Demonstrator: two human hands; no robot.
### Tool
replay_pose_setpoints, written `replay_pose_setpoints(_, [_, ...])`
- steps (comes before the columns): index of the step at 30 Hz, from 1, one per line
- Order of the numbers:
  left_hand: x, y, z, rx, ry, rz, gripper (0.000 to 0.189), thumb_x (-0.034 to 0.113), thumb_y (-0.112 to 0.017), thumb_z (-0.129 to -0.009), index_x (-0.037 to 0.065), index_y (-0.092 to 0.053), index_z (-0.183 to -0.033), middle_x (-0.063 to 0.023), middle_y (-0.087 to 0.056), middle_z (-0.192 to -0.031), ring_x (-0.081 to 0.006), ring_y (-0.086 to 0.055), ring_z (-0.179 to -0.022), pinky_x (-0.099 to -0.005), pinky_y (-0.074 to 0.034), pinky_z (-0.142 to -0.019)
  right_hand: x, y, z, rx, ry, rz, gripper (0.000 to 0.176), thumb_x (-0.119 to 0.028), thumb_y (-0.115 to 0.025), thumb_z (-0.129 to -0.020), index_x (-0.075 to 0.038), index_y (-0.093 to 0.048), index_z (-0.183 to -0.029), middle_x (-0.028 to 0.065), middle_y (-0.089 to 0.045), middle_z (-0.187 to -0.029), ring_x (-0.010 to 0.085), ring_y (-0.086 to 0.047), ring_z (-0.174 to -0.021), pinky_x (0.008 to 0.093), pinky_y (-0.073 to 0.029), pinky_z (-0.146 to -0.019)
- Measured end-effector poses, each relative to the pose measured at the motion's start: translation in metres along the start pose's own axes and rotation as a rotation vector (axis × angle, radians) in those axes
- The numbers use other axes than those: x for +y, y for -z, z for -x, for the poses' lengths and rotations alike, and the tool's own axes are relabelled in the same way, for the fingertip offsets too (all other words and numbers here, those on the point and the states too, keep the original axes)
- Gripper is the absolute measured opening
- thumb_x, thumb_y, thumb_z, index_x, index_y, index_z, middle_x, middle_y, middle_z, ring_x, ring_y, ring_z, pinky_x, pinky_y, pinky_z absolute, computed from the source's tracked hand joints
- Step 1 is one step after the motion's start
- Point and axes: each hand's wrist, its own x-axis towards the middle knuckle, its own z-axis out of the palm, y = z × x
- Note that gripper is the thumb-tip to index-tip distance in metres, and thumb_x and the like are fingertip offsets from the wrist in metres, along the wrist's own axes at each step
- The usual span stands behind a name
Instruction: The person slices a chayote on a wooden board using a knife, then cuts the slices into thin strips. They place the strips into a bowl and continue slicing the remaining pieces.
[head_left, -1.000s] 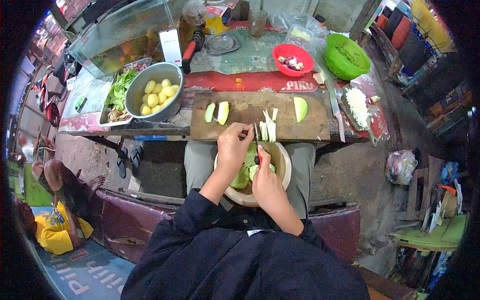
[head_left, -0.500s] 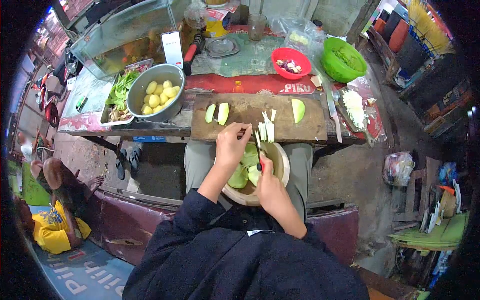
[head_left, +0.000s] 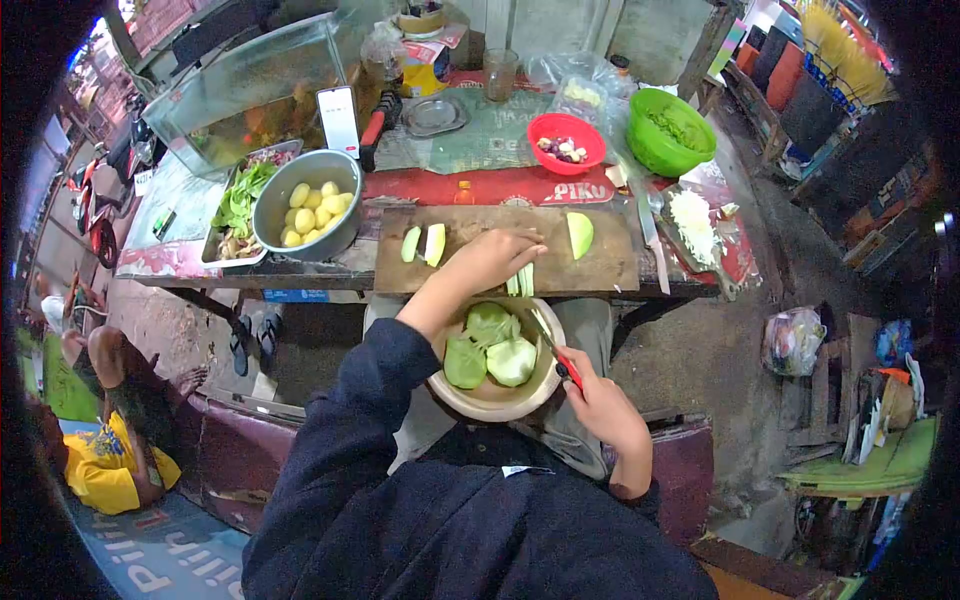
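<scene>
My left hand (head_left: 497, 258) lies over the wooden cutting board (head_left: 590, 275), its fingers together on a bundle of pale green strips (head_left: 521, 282), apparently chayote. Their upper ends are hidden under it. My right hand (head_left: 608, 408) is closed around the red-and-black handle of a small knife (head_left: 548, 333); its blade points up and left over the bowl's right rim. The cream bowl (head_left: 450, 402) rests at my lap with several green chayote pieces (head_left: 510, 362) inside. On the board, two cut slices (head_left: 434, 245) lie left of my left hand and a wedge (head_left: 580, 236) lies right.
Behind the board's left end stands a grey pot (head_left: 265, 225) of peeled potatoes, beside a tray of leafy greens (head_left: 240, 195). A red bowl (head_left: 540, 125), a green bowl (head_left: 645, 150) and a larger knife (head_left: 650, 240) are on the right. A phone (head_left: 338, 120) stands upright at the back.
My left hand has moved forward and right from above the bowl onto the strips. My right hand and the knife have moved right and back, uncovering the bowl's contents.
</scene>
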Motion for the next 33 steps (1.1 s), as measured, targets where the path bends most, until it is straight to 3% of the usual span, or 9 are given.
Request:
replay_pose_setpoints(6, [0.009, -0.002, 0.052, 0.056, 0.134, 0.11, 0.032, 0.026, -0.053, -0.104, 0.003, -0.074, -0.113, -0.0173, -0.071, -0.118, -0.0339, -0.069, -0.108, -0.0404, -0.054, -0.094, 0.01, 0.01, -0.001, 0.1, -0.04, 0.038, 0.053, -0.011, -0.052, -0.098, -0.019, -0.037, -0.149, 0.0273, -0.066, -0.114, 0.0479, -0.064, -0.1, 0.0539, -0.051, -0.084])
replay_pose_setpoints(9, [0.034, 0.001, 0.077, 0.146, 0.143, 0.203, 0.035, 0.028, -0.054, -0.104, 0.0, -0.074, -0.106, -0.0187, -0.073, -0.11, -0.0336, -0.07, -0.102, -0.0387, -0.055, -0.088, 0.016, 0.006, -0.013, 0.28, 0.129, 0.09, 0.052, -0.013, -0.052, -0.098, -0.022, -0.039, -0.147, 0.0267, -0.068, -0.099, 0.048, -0.065, -0.087, 0.0587, -0.051, -0.074])
replay_pose_setpoints(11, [0.051, 0.009, 0.086, 0.068, 0.364, 0.29, 0.033, 0.026, -0.053, -0.105, 0.001, -0.075, -0.106, -0.0182, -0.074, -0.106, -0.0328, -0.072, -0.099, -0.0382, -0.055, -0.087, 0.015, 0.007, -0.025, 0.279, 0.115, 0.115, 0.052, -0.013, -0.052, -0.097, -0.023, -0.039, -0.147, 0.0254, -0.069, -0.102, 0.0478, -0.065, -0.086, 0.0583, -0.052, -0.074])
replay_pose_setpoints(17, [0.044, 0.011, 0.111, 0.312, 0.435, 0.412, 0.032, 0.022, -0.051, -0.106, 0.003, -0.076, -0.104, -0.0165, -0.074, -0.089, -0.0274, -0.071, -0.078, -0.0348, -0.054, -0.078, 0.018, 0.008, -0.037, 0.263, 0.185, 0.216, 0.052, -0.013, -0.056, -0.096, -0.026, -0.042, -0.144, 0.0243, -0.069, -0.102, 0.0458, -0.067, -0.087, 0.056, -0.053, -0.073])
replay_pose_setpoints(20, [0.044, 0.009, 0.12, 0.314, 0.509, 0.356, 0.028, 0.02, -0.053, -0.104, 0.006, -0.077, -0.106, -0.0149, -0.074, -0.096, -0.0269, -0.07, -0.088, -0.0351, -0.053, -0.084, 0.009, 0.017, -0.02, 0.062, 0.112, 0.245, 0.051, -0.012, -0.059, -0.094, -0.025, -0.048, -0.141, 0.019, -0.069, -0.111, 0.0438, -0.066, -0.097, 0.0511, -0.054, -0.082])
replay_pose_setpoints(23, [0.057, -0.008, 0.126, 0.326, 0.31, 0.063, 0.023, 0.023, -0.061, -0.099, 0.014, -0.076, -0.113, -0.0128, -0.068, -0.123, -0.0271, -0.063, -0.112, -0.0408, -0.047, -0.098, 0.0, 0.015, -0.01, 0.105, 0.156, 0.363, 0.047, -0.013, -0.063, -0.09, -0.025, -0.054, -0.135, 0.0134, -0.067, -0.105, 0.0392, -0.066, -0.095, 0.0473, -0.055, -0.081])
replay_pose_setpoints(25, [0.081, -0.029, 0.127, 0.275, 0.049, -0.243, 0.029, 0.031, -0.067, -0.093, 0.023, -0.074, -0.12, -0.0101, -0.051, -0.148, -0.0307, -0.046, -0.132, -0.0497, -0.035, -0.111, -0.002, 0.013, -0.008, 0.152, 0.18, 0.417, 0.042, -0.012, -0.066, -0.088, -0.024, -0.056, -0.126, 0.0111, -0.062, -0.097, 0.0369, -0.067, -0.088, 0.0471, -0.056, -0.075])
replay_pose_setpoints(31, [0.078, -0.047, 0.138, 0.239, 0.16, -0.534, 0.039, 0.047, -0.068, -0.089, 0.025, -0.073, -0.121, -0.0107, -0.042, -0.155, -0.0331, -0.038, -0.138, -0.0532, -0.027, -0.114, -0.001, 0.021, 0.004, 0.158, 0.18, 0.429, 0.042, -0.008, -0.07, -0.083, -0.019, -0.059, -0.123, 0.0107, -0.063, -0.097, 0.0346, -0.066, -0.091, 0.0433, -0.055, -0.078])
replay_pose_setpoints(33, [0.071, -0.038, 0.144, 0.247, 0.179, -0.545, 0.035, 0.041, -0.069, -0.089, 0.02, -0.073, -0.118, -0.0105, -0.048, -0.149, -0.0307, -0.044, -0.132, -0.0509, -0.032, -0.11, 0.007, 0.027, 0.007, 0.145, 0.23, 0.304, 0.041, -0.007, -0.069, -0.083, -0.015, -0.059, -0.123, 0.011, -0.065, -0.098, 0.0326, -0.067, -0.088, 0.0414, -0.055, -0.077])
